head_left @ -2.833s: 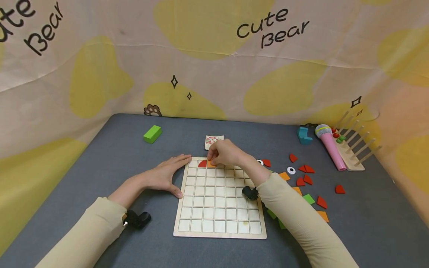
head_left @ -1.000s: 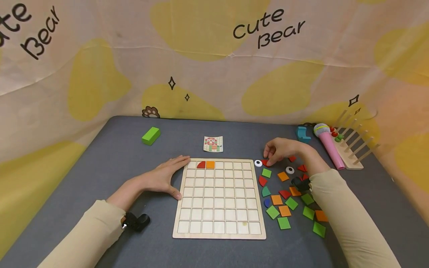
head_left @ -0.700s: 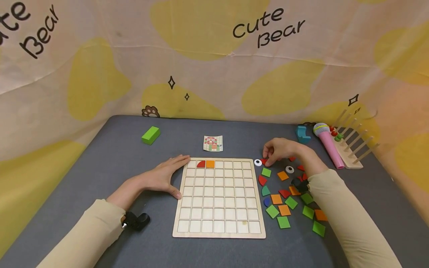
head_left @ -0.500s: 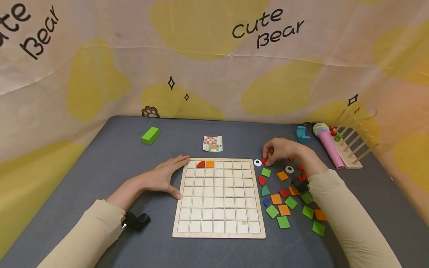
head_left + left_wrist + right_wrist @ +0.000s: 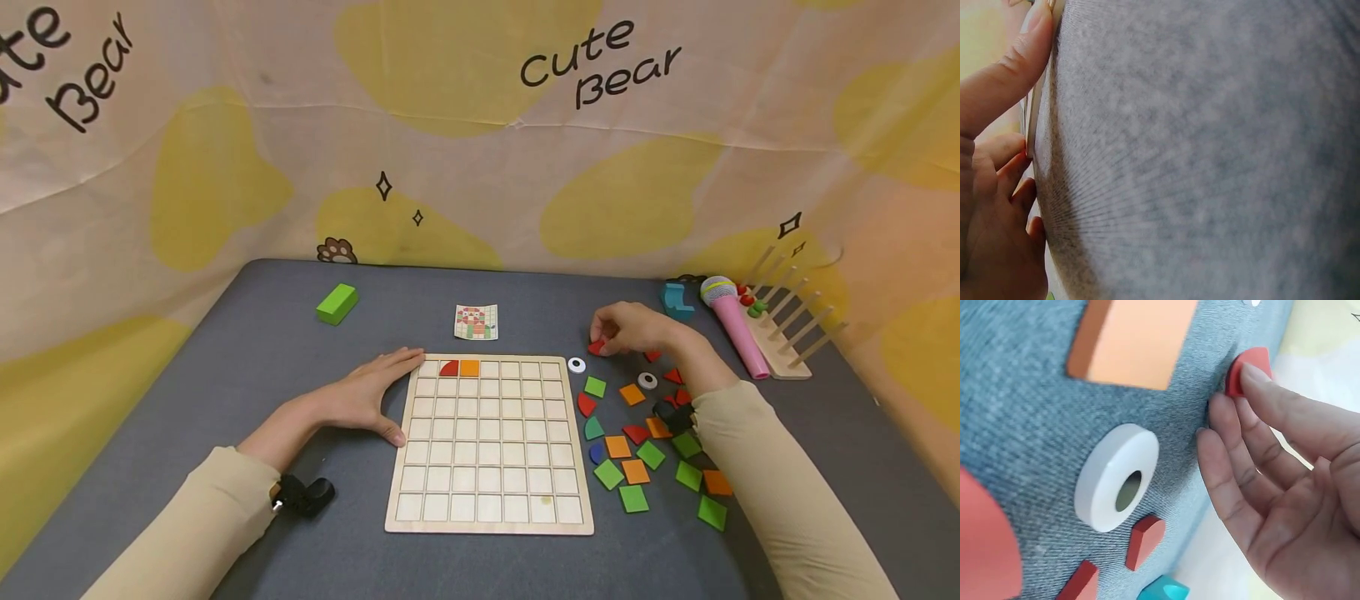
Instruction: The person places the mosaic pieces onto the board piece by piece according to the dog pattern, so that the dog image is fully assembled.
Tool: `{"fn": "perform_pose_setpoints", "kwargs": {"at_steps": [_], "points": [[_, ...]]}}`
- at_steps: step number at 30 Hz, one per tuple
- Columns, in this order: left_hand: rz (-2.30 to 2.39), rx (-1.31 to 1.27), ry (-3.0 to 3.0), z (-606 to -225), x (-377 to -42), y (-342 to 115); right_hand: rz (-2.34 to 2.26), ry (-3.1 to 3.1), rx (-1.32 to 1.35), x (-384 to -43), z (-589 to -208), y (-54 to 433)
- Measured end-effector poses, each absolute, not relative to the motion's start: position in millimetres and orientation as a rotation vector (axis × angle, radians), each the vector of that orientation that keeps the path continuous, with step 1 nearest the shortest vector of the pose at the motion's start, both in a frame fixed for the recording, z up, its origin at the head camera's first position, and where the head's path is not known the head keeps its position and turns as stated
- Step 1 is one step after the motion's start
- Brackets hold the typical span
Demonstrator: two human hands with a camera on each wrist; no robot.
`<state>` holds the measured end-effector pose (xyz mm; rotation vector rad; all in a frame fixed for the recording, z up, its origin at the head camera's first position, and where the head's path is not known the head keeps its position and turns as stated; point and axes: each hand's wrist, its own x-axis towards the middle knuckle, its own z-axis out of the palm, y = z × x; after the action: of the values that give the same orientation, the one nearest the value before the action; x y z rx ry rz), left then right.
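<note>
Nearest me lies the wooden grid board (image 5: pixel 490 454); my left hand (image 5: pixel 358 397), thumb and fingers spread apart, touches its left edge. Beyond the white disc (image 5: pixel 576 365), my right hand (image 5: pixel 636 327) pinches a red piece (image 5: pixel 596 347), well apart from my left.

Soft, even light fills the head view, the dark grey textured worktop (image 5: pixel 495 568) dimmer than the cream-and-yellow printed cloth backdrop (image 5: pixel 450 150) behind it. Faint shadows lie beside the beige cloth sleeves (image 5: pixel 195 521). The left wrist view is grainy and blurred (the worktop's weave smears into streaks), pale at upper left, dark toward the right edge. In the clearer right wrist view, a soft shadow falls beside the flat red round-edged piece (image 5: pixel 1252 357).
</note>
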<state>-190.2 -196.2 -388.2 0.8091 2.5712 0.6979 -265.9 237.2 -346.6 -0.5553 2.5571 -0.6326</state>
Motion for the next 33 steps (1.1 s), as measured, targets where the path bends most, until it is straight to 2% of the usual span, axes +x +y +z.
{"fn": "perform_pose_setpoints", "kwargs": {"at_steps": [10, 23, 33], "points": [[0.687, 0.810, 2.579, -389.5, -191.4, -196.8, -0.747, 2.630, -0.591, -266.7, -342.5, 220.9], [0.684, 0.809, 2.578, -390.1, -191.1, -196.8, -0.790, 2.660, -0.741, -260.2, -340.6, 172.6], [0.684, 0.803, 2.581, -391.9, -191.4, -197.6, -0.855, 2.520, -0.744, -258.0, -345.2, 132.2]]}}
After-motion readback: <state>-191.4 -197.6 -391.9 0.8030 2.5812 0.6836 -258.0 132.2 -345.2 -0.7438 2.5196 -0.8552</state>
